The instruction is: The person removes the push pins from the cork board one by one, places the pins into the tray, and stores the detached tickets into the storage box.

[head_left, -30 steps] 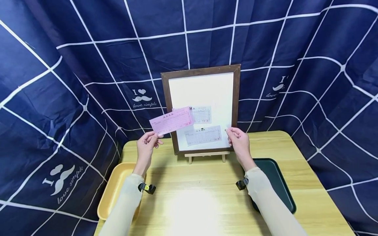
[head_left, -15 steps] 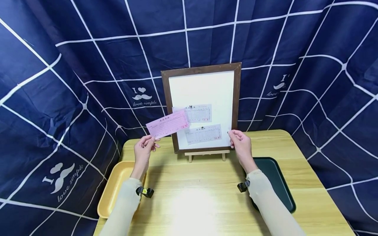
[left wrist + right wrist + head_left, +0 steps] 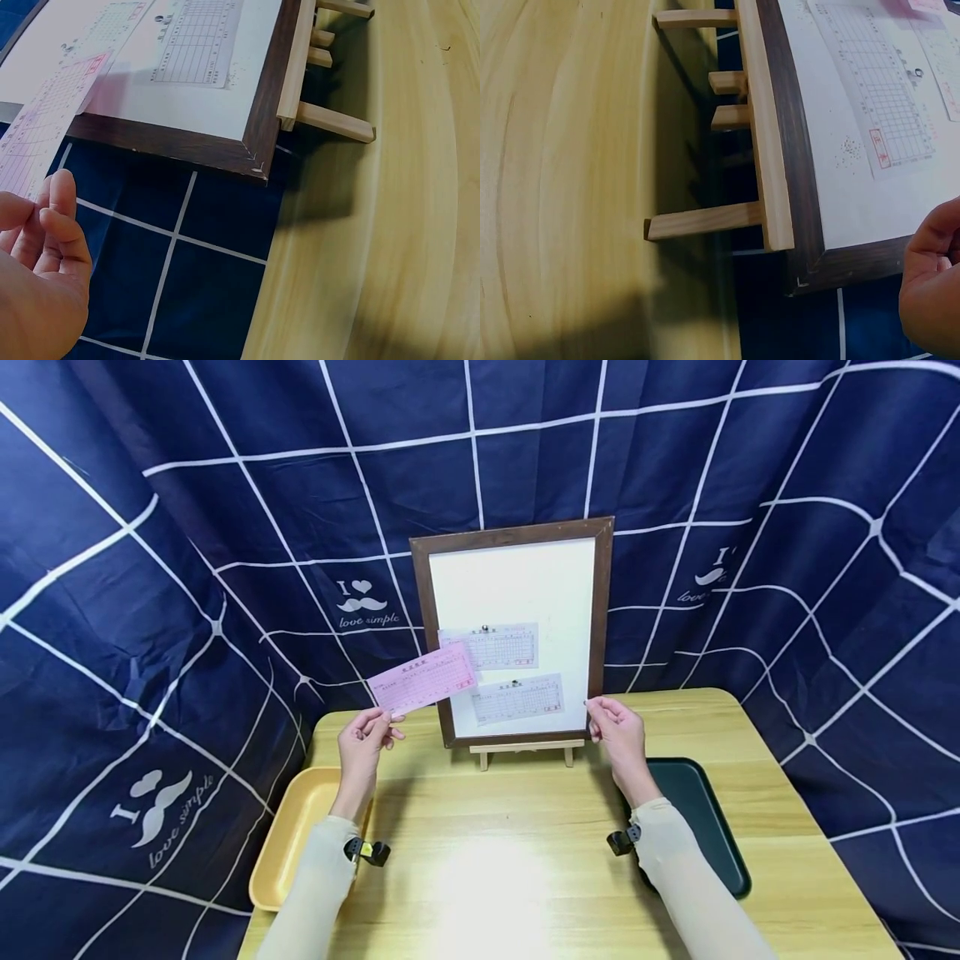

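My left hand (image 3: pixel 362 756) pinches a pink printed slip (image 3: pixel 422 681) by its lower edge, between thumb and fingers. The slip tilts up to the right, and its right end covers part of an upper white form (image 3: pixel 506 647) on the framed whiteboard (image 3: pixel 517 581). Below that form hangs a lower white form (image 3: pixel 519 700), slightly tilted. Each form has a small, dark, shiny fastener at its top edge. My right hand (image 3: pixel 618 735) is by the board's lower right edge, its thumb and fingertip pinching a tiny dark thing. In the right wrist view, those fingertips are out of frame.
A small wooden easel (image 3: pixel 525 747) carries the board on the wooden table (image 3: pixel 465 827). A yellow tray (image 3: pixel 288 835) stands at the left, partly under the left arm. A dark green tray (image 3: pixel 701 827) lies beside the right forearm. Blue gridded cloth (image 3: pixel 300 510) hangs behind.
The left hand has drawn the pink slip down and left, uncovering more of the upper form. My right hand has shifted slightly right and down, away from the board's middle.
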{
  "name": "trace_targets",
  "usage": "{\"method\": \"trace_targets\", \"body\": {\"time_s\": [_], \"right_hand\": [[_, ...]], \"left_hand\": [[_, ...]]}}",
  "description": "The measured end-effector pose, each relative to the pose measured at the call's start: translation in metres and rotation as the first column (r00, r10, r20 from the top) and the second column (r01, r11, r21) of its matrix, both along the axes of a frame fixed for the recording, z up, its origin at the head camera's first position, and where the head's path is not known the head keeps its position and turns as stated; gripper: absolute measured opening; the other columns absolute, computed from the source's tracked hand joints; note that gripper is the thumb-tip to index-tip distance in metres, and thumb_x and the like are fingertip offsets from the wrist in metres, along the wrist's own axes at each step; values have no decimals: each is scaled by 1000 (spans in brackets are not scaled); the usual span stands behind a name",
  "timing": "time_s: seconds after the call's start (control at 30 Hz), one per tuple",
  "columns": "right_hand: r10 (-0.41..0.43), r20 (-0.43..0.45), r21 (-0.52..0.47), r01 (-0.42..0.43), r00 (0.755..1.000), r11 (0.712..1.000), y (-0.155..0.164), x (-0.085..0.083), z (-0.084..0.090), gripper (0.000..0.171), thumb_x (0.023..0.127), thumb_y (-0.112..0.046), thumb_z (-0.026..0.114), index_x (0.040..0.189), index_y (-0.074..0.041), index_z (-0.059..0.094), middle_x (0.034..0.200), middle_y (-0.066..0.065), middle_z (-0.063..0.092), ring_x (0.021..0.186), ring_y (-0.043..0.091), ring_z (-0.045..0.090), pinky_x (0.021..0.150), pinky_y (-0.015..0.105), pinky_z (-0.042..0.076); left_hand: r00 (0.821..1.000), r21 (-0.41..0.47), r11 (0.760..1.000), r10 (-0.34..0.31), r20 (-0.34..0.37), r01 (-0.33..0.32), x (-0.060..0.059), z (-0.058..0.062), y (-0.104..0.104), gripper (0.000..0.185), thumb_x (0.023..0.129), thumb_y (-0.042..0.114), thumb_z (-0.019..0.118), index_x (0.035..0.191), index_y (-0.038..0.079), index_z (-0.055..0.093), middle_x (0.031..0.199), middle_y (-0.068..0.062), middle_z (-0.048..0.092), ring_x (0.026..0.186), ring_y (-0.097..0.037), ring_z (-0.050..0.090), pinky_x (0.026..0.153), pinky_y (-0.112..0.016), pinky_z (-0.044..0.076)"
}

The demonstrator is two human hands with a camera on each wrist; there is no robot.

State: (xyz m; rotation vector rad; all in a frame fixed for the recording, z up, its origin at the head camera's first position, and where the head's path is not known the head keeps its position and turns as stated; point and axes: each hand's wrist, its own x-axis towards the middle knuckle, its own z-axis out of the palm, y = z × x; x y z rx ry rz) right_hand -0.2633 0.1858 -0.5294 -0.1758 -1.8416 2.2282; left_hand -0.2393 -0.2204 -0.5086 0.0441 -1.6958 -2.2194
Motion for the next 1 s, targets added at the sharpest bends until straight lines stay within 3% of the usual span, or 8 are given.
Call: {"method": "trace_targets", "body": {"time_s": [0.37,0.63,1.0], "right_hand": [[14,50,5,-14,999,1000,1,7,-4,22,107,-9,71,113,12,66,67,-3,58,60,8,52,52,16,46],[16,74,2,-16,997,1000,7,8,-11,16,106,-11,73,108,4,69,68,-4,59,60,7,52,52,16,46],[11,67,42,-14,998,999,10,10,-21,19,106,-13,73,107,6,67,66,-4,58,58,7,51,52,17,46]], "left_hand": [[999,7,999,36,32,-36,8,-5,-7,13,106,-3,67,113,-15,67,88,-6,80,63,-13,72,53,-17,47],[996,29,997,67,58,-69,15,-12,-13,9,107,-2,67,111,-9,70,89,-8,81,63,-15,72,52,-17,47],[994,104,990,91,57,-97,24,-22,-19,3,105,-6,67,106,-7,70,85,-9,80,59,-15,71,51,-18,47]]}}
